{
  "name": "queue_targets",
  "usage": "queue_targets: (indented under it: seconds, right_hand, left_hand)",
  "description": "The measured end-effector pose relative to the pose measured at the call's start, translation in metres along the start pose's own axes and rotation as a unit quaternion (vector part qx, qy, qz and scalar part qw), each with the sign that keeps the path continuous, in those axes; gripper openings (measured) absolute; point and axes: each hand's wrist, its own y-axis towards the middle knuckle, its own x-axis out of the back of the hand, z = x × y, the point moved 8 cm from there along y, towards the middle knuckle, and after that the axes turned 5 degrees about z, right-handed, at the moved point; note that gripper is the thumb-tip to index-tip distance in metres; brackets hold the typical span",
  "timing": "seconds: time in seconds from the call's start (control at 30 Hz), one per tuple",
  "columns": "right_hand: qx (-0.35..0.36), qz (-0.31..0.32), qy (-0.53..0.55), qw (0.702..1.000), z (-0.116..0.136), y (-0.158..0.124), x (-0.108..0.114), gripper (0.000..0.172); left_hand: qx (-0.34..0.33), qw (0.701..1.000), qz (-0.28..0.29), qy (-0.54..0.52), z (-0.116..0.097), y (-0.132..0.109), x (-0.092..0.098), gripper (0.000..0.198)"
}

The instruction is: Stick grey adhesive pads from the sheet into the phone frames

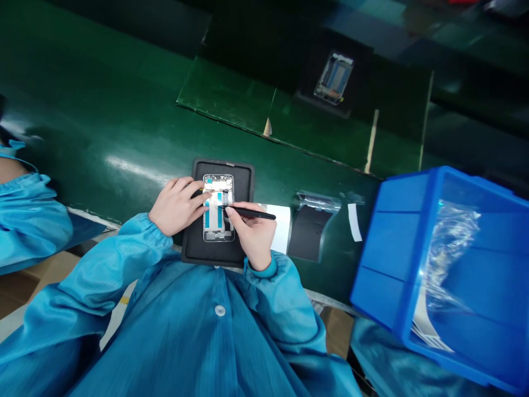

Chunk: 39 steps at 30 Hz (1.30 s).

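Note:
An opened phone (214,220) lies in a black tray (243,176), its inner parts and blue strips facing up. My right hand (254,234) grips slim black tweezers (252,213), their tip down on the middle of the phone. From the left, my left hand (177,205) rests with fingers stretched over the phone's left edge, fingertips touching it. Whether those fingertips press on a small part is too fine to make out. A white sheet (281,226) lies just right of the tray, partly behind my right hand.
Right of the sheet lie a dark film sheet (306,231) and a white strip (354,222). Farther right stands a blue bin (388,248) holding clear plastic wrap (450,253). A second opened phone (334,78) sits on a raised green shelf (231,88). At left, a co-worker's sleeve (33,215) shows.

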Motion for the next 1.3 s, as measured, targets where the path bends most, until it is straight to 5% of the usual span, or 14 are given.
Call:
queue_targets:
  seconds: [0.47,0.67,0.73,0.83,0.93,1.03,1.17,1.3]
  right_hand:
    - [-0.001,0.021,0.022,1.000,0.001,0.002,-0.001,0.020]
    - [-0.001,0.028,0.055,0.998,-0.001,0.004,-0.003,0.021]
    - [-0.002,0.021,0.073,0.997,0.002,0.002,0.002,0.022]
    - [0.004,-0.003,0.100,0.995,0.009,-0.005,0.018,0.022]
    - [0.017,-0.015,0.107,0.994,0.013,-0.017,0.041,0.018]
    - [0.016,-0.029,0.098,0.995,0.006,-0.028,0.067,0.016]
    - [0.004,-0.066,0.098,0.993,-0.009,-0.040,0.100,0.017]
    - [-0.012,-0.090,0.063,0.994,-0.014,-0.048,0.126,0.017]
  left_hand:
    - [-0.064,0.995,0.076,0.031,-0.004,-0.006,0.004,0.035]
    - [-0.024,0.997,0.067,-0.003,-0.004,-0.006,0.004,0.041]
    - [0.017,0.999,0.040,-0.008,-0.001,-0.008,0.006,0.039]
    - [0.185,0.983,0.001,-0.010,0.020,-0.017,0.008,0.041]
    - [0.317,0.944,0.082,-0.044,0.034,-0.026,-0.008,0.035]
    - [0.362,0.918,0.154,-0.043,0.032,-0.025,-0.017,0.029]
    - [0.370,0.914,0.168,0.001,0.036,-0.018,-0.016,0.028]
    - [0.398,0.899,0.166,0.074,0.085,-0.026,0.001,0.031]
